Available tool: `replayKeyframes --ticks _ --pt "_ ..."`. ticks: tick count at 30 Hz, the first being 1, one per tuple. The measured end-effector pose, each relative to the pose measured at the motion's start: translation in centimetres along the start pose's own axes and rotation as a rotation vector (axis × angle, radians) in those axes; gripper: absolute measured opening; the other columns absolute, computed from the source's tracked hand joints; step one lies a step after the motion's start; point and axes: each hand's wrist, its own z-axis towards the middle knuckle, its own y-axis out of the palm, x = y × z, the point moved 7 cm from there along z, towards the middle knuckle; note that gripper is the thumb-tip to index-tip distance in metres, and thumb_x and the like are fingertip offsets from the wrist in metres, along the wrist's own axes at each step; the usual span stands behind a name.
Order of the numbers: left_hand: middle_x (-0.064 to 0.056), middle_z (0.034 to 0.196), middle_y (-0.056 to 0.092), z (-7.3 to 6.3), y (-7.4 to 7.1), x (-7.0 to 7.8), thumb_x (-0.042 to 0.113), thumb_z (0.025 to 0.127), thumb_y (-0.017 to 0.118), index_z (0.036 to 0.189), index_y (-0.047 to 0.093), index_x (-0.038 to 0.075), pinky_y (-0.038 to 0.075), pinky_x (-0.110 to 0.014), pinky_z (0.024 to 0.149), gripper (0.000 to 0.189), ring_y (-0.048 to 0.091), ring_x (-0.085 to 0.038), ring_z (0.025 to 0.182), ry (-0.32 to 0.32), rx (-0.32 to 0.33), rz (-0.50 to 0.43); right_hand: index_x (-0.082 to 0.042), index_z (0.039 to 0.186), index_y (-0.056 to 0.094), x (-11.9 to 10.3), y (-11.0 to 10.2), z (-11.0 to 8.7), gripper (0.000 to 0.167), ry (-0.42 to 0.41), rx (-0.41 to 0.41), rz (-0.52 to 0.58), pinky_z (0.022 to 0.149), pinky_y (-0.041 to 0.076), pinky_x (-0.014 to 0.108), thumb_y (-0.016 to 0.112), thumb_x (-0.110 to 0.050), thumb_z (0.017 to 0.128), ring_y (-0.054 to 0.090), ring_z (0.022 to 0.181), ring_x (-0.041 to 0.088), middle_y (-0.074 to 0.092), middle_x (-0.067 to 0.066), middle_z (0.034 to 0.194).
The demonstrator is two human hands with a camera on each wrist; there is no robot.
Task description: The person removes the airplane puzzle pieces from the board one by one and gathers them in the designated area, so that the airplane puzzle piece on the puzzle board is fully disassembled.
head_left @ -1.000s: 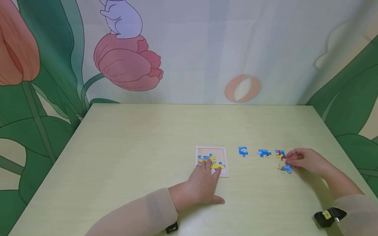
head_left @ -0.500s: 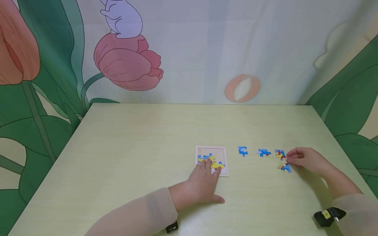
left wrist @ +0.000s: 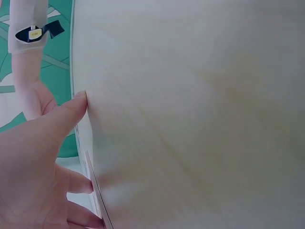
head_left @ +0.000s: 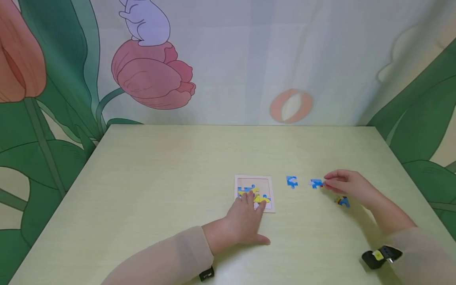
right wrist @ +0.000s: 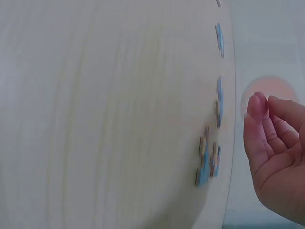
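Observation:
In the head view my left hand (head_left: 246, 221) lies spread, its fingertips resting on a pale-framed jigsaw puzzle tray (head_left: 272, 194). Blue and yellow pieces (head_left: 263, 200) fill part of the tray, partly under the fingers. The left wrist view catches the tray's edge (left wrist: 97, 193) beneath these fingers. My right hand (head_left: 350, 188) hovers at the right, fingers loosely bent and thumb near the fingertips, beside a blue puzzle piece (head_left: 316, 183). Nothing shows between its fingertips in the right wrist view. Another piece (right wrist: 215, 160) lies on the table there, hidden by this hand in the head view.
One blue piece (head_left: 292, 182) lies between the tray and the right hand. A blue and yellow piece (head_left: 342, 202) sits below the right hand. The pale table (head_left: 160, 170) ends at a printed curtain (head_left: 221, 79) behind.
My right hand has moved left and slightly away from me, from beside the two rightmost pieces to the blue piece left of them. The left hand has stayed on the tray.

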Motion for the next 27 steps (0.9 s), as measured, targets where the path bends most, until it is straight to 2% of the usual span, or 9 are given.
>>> replayKeyframes --ticks 5,10,14,19,22,27 --pt "-0.018 0.148 0.029 -0.2 -0.2 0.0 0.084 0.072 0.035 0.148 0.027 0.022 0.030 -0.041 0.105 0.098 0.031 -0.034 0.134 -0.002 0.004 -0.019 0.012 0.121 0.048 -1.4 2.2 1.2 0.045 -0.029 -0.045 0.074 0.083 0.049 0.025 0.056 -0.023 0.094 0.063 0.100 0.018 0.061 0.021 0.114" --pt "-0.017 0.148 0.030 -0.3 -0.3 -0.2 0.085 0.071 0.038 0.148 0.027 0.024 0.027 -0.045 0.106 0.099 0.033 -0.039 0.131 -0.020 0.013 -0.053 0.009 0.119 0.051 -3.7 5.5 2.6 0.040 -0.057 -0.104 0.109 0.085 0.050 0.032 0.058 -0.021 0.093 0.062 0.099 0.021 0.063 0.019 0.110" --pt "-0.018 0.145 0.033 -0.2 -0.3 -0.3 0.085 0.069 0.040 0.147 0.030 0.023 0.031 -0.044 0.103 0.100 0.039 -0.040 0.126 -0.019 0.042 -0.071 0.006 0.118 0.055 -5.9 8.5 3.4 0.036 -0.095 -0.169 0.101 0.087 0.049 0.037 0.058 -0.020 0.093 0.062 0.101 0.024 0.064 0.017 0.110" --pt "-0.017 0.137 0.039 -0.1 -0.3 -0.7 0.083 0.069 0.044 0.145 0.035 0.024 0.035 -0.042 0.100 0.097 0.043 -0.039 0.122 -0.005 0.089 -0.100 0.003 0.118 0.059 -8.1 11.8 4.2 0.033 -0.156 -0.229 0.068 0.090 0.046 0.037 0.059 -0.019 0.092 0.060 0.104 0.023 0.065 0.013 0.112" --pt "-0.017 0.135 0.040 -0.2 -0.4 -0.8 0.081 0.070 0.046 0.145 0.035 0.022 0.037 -0.042 0.098 0.095 0.044 -0.040 0.120 0.012 0.100 -0.112 -0.001 0.119 0.060 -9.0 12.9 4.5 0.032 -0.198 -0.225 0.017 0.096 0.042 0.040 0.058 -0.019 0.092 0.058 0.109 0.023 0.064 0.010 0.114" --pt "-0.019 0.137 0.040 -0.2 -0.3 -1.2 0.075 0.072 0.054 0.142 0.040 0.017 0.037 -0.043 0.099 0.092 0.043 -0.039 0.122 0.037 0.088 -0.193 -0.003 0.124 0.057 -9.2 13.6 4.9 0.035 -0.202 -0.214 -0.040 0.101 0.034 0.048 0.056 -0.019 0.094 0.050 0.119 0.028 0.060 0.010 0.122"
